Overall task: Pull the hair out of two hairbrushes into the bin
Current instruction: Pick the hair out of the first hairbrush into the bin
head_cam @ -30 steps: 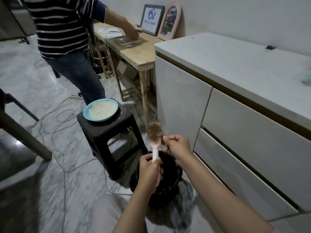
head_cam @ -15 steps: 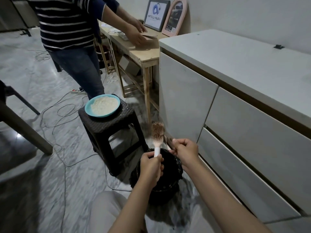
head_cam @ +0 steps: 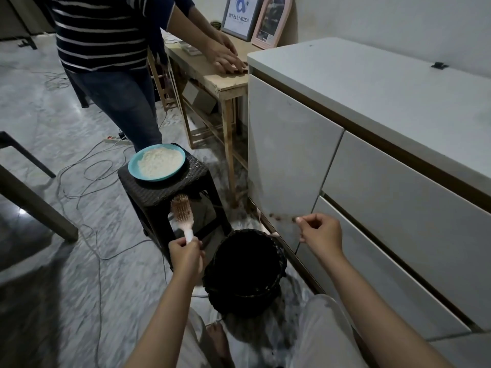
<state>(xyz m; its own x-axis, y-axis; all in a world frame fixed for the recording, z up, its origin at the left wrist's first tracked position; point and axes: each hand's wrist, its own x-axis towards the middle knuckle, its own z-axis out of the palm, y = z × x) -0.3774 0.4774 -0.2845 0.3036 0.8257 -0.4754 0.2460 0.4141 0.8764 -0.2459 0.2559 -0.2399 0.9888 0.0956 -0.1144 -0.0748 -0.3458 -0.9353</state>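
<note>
Marble floor (head_cam: pixel 66 123), bin (head_cam: pixel 245 264) by cabinet (head_cam: pixel 289 155)

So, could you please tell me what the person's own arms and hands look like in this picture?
Both forearms are bare up to the bottom edge of the picture, with no sleeves in view. The left hand and the right hand wear no gloves, and no rings, watch or bracelets show. The nails on the fingers look short and unpainted.

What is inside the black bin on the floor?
The black bin sits open with a dark liner. Its inside looks completely black, so any hair or other contents cannot be seen from this view.
</note>
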